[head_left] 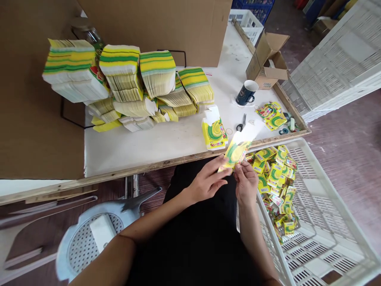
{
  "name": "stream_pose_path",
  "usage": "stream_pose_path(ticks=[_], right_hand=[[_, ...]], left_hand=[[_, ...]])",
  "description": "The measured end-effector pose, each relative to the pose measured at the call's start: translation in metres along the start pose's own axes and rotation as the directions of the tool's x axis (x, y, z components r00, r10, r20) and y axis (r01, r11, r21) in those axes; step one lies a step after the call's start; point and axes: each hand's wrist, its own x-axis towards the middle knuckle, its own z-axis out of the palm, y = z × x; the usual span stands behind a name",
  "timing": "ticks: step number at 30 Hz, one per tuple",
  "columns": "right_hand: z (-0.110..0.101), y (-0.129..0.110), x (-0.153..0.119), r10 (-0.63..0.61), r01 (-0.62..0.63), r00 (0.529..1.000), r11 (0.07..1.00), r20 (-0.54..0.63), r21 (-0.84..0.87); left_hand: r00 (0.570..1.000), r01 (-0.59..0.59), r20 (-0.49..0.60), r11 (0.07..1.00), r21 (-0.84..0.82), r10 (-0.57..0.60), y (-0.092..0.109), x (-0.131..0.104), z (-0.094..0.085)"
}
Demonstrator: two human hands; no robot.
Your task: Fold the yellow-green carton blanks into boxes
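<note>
- Currently pinching yellow-green carton (239, 147) by lower right end, between thumb and fingers of right hand (246, 182); clasped, not released.
- Resting fingers of left hand (208, 180) against lower left end of carton, thumb off to the side; cannot tell if gripping, blurred.
- Holding low end only, likely to leave upper white end free and unbent.
- Held across front edge of desk (172, 139), right half, probably for clearance from things behind.
- Relative to hands: touching both, reaching up and ahead from between, slanted toward right edge of desk.
- Stacks of flat cartons (157, 75) set toward back edge, left half, presumably to free front edge for arms.
- Small carton pile (214, 137) at front edge, just left of held carton, presumably for short reach.
- White crate (312, 186) off front right corner; boxes (275, 174) heaped at desk end, perhaps because nearest to right hand.
</note>
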Motion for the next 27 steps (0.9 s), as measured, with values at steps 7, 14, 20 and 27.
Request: stream_pose_path(ticks=[7, 14, 20, 27], right_hand=[[-0.002, 0.0, -0.013, 0.068, -0.053, 0.964, 0.997, 0.256, -0.064], [-0.001, 0.0, -0.015, 0.102, -0.099, 0.958, 0.995, 0.267, -0.023], [-0.002, 0.001, -0.02, 0.005, 0.021, 0.953, 0.997, 0.303, -0.08], [-0.002, -0.004, -0.024, -0.402, 0.407, 0.908, 0.776, 0.119, -0.482]], left_hand=[[0.739, 0.663, 0.424, 0.455, -0.595, -0.523, 0.004, 0.022, -0.014], [0.782, 0.613, 0.428, 0.43, -0.663, -0.454, 0.013, 0.025, -0.021], [0.786, 0.596, 0.314, 0.515, -0.616, -0.533, 0.013, 0.024, -0.014], [0.75, 0.62, 0.365, 0.396, -0.677, -0.551, 0.013, 0.019, -0.005]])
